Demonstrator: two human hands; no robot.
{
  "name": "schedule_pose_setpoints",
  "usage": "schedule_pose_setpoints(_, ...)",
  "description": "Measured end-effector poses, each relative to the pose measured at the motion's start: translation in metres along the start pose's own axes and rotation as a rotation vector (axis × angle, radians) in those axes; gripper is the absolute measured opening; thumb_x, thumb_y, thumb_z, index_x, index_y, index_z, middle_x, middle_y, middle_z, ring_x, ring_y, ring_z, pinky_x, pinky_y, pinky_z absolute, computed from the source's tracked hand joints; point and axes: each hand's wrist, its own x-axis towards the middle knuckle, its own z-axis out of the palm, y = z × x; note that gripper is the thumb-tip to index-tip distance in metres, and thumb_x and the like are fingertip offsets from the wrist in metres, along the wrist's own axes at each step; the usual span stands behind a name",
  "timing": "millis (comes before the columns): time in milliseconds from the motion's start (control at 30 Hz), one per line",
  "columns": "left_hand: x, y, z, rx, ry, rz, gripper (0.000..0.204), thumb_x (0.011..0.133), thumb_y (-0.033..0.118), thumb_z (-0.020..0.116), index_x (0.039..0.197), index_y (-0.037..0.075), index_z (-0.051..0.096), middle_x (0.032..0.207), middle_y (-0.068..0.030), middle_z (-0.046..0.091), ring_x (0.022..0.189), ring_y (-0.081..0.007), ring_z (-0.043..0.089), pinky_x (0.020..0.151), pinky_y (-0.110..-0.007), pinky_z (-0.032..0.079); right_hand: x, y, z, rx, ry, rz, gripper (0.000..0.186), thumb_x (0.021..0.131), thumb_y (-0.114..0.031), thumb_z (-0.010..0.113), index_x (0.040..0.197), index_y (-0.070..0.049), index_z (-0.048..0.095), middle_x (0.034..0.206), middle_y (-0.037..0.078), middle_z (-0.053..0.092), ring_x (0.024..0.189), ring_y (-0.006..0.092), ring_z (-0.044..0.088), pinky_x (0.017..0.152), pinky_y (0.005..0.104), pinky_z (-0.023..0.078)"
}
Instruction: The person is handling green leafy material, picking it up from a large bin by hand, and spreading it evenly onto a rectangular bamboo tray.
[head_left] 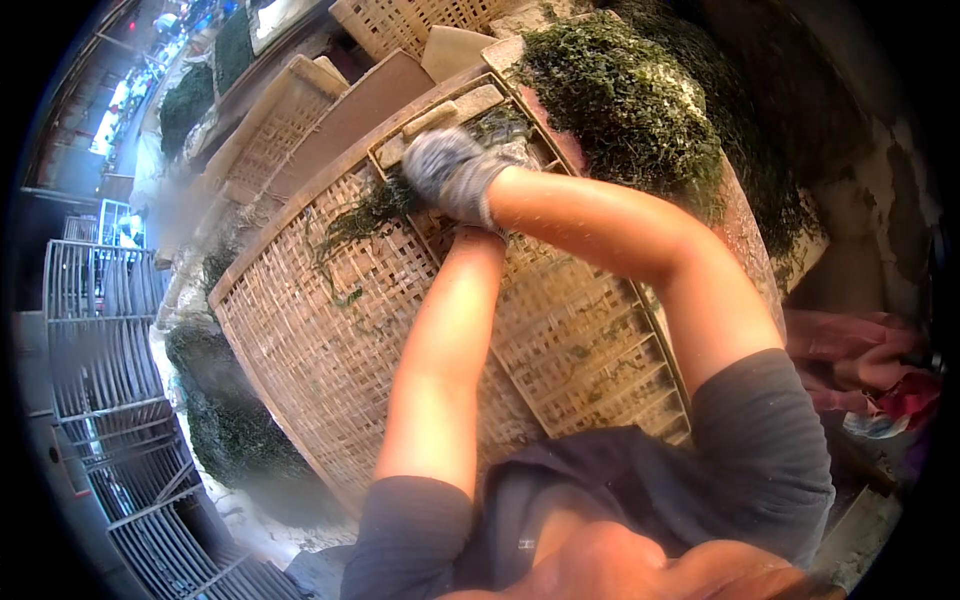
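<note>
My right hand (442,168), in a grey-and-white knit glove, is over the upper part of a woven bamboo tray (370,340). Its fingers are blurred and turned downward, so I cannot tell whether they are open or closed. Beside and under the glove lies a clump of dark green strands (375,212), with thin wisps trailing across the weave. My left forearm (440,350) reaches up to the same spot. The left hand is hidden behind the right glove and wrist. More green strands (500,128) lie in the framed corner just beyond the hands.
A big heap of dark green strands (620,95) sits at the far right. Another green heap (235,420) lies left of the tray. Woven panels (275,120) and a brown board (350,115) stand behind. Metal racks (110,330) are at the left, reddish cloth (865,355) at the right.
</note>
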Motion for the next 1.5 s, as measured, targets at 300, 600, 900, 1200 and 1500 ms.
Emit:
schedule_pose_setpoints(300, 0.023, 0.005, 0.004, -0.135, 0.043, -0.065, 0.030, 0.099, 0.033, 0.059, 0.113, 0.011, 0.075, 0.105, -0.0149, 0.077, 0.103, -0.0343, 0.073, 0.091, -0.049, 0.059, -0.034, 0.098, -0.036, 1.219, 0.105, 0.372, 0.033, 0.102, -0.026, 0.063, 0.125, -0.005, 0.072, 0.099, 0.012, 0.075, 0.088, 0.0198, 0.069, 0.088, 0.0363, 0.060)
schedule_pose_setpoints(600, -0.089, -0.091, -0.033, 0.137, 0.410, 0.078, 0.040, 0.098, 0.026, 0.066, 0.136, 0.014, 0.068, 0.144, -0.0119, 0.065, 0.135, -0.0304, 0.060, 0.118, -0.048, 0.044, -0.041, 0.123, 0.057, 1.427, 0.172, 0.414, 0.033, 0.104, -0.018, 0.066, 0.133, -0.001, 0.067, 0.114, 0.005, 0.075, 0.102, 0.0122, 0.068, 0.095, 0.0295, 0.055)
schedule_pose_setpoints(900, -0.212, -0.140, -0.040, 0.084, 0.512, -0.218, 0.032, 0.097, 0.019, 0.067, 0.127, 0.009, 0.071, 0.126, -0.0147, 0.073, 0.121, -0.0343, 0.067, 0.110, -0.048, 0.051, -0.049, 0.113, -0.040, -0.138, -0.566, -0.155, 0.020, 0.093, -0.006, 0.066, 0.111, -0.003, 0.075, 0.098, 0.020, 0.076, 0.090, 0.0336, 0.076, 0.083, 0.0432, 0.062)
schedule_pose_setpoints(1200, -0.107, -0.112, -0.034, 0.533, 0.278, 0.253, 0.053, 0.095, 0.027, 0.065, 0.148, 0.029, 0.058, 0.123, -0.0138, 0.070, 0.117, -0.0319, 0.067, 0.099, -0.051, 0.054, 0.007, 0.081, 0.056, 1.522, -0.486, -0.196, 0.048, 0.100, -0.011, 0.070, 0.147, -0.007, 0.060, 0.132, 0.012, 0.072, 0.121, 0.0206, 0.067, 0.106, 0.0337, 0.054)
schedule_pose_setpoints(1500, -0.093, -0.133, -0.043, 0.070, 0.254, -0.027, 0.017, 0.091, 0.021, 0.075, 0.105, 0.011, 0.076, 0.112, -0.0129, 0.075, 0.100, -0.0310, 0.070, 0.096, -0.049, 0.055, 0.001, 0.091, 0.040, 1.007, -0.027, -0.540, 0.041, 0.098, -0.010, 0.070, 0.139, -0.010, 0.066, 0.134, 0.009, 0.067, 0.123, 0.0215, 0.064, 0.109, 0.0362, 0.050)
